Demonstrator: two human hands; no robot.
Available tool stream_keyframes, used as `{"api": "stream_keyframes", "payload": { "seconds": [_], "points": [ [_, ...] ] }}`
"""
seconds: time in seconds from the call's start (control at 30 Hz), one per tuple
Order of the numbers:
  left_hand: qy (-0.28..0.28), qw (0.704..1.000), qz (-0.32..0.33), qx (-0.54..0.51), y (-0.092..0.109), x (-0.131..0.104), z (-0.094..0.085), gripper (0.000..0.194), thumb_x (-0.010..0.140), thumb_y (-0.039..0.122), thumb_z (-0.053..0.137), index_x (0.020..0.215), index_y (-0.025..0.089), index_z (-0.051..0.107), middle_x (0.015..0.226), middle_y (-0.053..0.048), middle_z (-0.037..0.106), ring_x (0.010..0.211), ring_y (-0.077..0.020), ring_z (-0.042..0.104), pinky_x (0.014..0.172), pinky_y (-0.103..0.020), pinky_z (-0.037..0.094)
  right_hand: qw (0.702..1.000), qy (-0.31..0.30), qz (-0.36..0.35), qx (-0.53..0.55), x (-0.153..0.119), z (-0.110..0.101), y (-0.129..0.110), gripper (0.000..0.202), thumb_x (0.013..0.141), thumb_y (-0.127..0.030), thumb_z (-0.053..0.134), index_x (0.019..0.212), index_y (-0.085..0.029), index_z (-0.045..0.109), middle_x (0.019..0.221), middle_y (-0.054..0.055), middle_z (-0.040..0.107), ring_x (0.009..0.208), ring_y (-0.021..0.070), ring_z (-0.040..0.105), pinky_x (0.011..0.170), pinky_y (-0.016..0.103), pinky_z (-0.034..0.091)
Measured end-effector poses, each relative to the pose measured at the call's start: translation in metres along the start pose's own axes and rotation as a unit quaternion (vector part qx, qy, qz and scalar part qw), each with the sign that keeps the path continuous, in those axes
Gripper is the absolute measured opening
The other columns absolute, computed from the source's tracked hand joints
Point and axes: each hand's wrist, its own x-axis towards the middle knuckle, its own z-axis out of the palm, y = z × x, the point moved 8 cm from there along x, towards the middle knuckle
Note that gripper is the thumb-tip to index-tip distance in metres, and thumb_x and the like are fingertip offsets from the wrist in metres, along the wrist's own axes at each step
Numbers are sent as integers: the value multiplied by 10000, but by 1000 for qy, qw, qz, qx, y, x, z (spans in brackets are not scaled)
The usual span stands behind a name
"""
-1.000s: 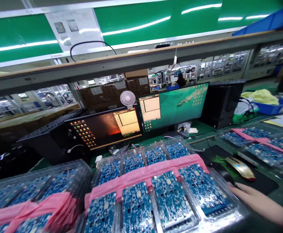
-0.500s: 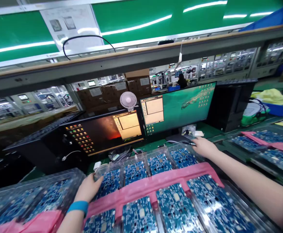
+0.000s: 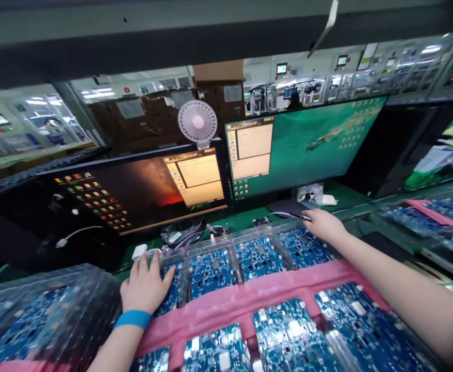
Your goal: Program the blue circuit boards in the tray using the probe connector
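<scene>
A clear plastic tray of blue circuit boards (image 3: 288,330) lies in front of me, with a pink strip (image 3: 250,295) running across its middle. My left hand (image 3: 145,283), with a blue band at the wrist, rests on the tray's far left corner, fingers spread over a board. At the far right edge, my right hand (image 3: 323,225) is closed around a dark pen-like tool (image 3: 303,217), whose thin cable leads left behind the tray. Its fingertips are partly hidden.
Two monitors (image 3: 307,144) stand behind the tray, with a small round fan (image 3: 197,122) between them. More board trays lie left (image 3: 90,289) and right (image 3: 439,217). Loose cables (image 3: 187,236) and a white adapter (image 3: 139,251) sit beyond the tray.
The view has tilted down and come closer to the monitors. My left hand has opened its fingers wider on the tray corner. My right hand still holds the pen-like tool.
</scene>
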Motion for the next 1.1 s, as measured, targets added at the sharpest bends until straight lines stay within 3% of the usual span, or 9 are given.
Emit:
{"api": "stream_keyframes", "payload": {
  "seconds": [0.23, 0.47, 1.1],
  "points": [
    [21, 1000, 2, 16, 4, -2, 0, 581, 804, 473, 297, 1281, 142, 317, 1290, -179, 348, 1177, -324, 287, 846, -441, 305, 1000, -6, -3, 0, 1, 8, 7, 353, 798, -287, 416, 1105, -167, 541, 1032, 74, 526, 924, 199, 500, 844, 264, 379],
    [-9, 1000, 1, 17, 3, -6, -1, 587, 797, 448, 337, 1290, 133, 297, 1312, -178, 318, 1201, -323, 252, 865, -433, 293, 1000, -4, -2, 7, -1, 10, 11, 374, 801, -312, 400, 1119, -164, 530, 1063, 76, 511, 929, 215, 501, 847, 309, 391],
    [10, 1000, 9, 26, 5, -7, -7, 583, 804, 446, 332, 1288, 123, 303, 1301, -187, 331, 1184, -327, 282, 845, -429, 310, 1000, -1, -8, 10, -3, 10, 10, 383, 796, -319, 406, 1117, -153, 531, 1064, 79, 514, 928, 215, 501, 856, 302, 385]
  ]
}}
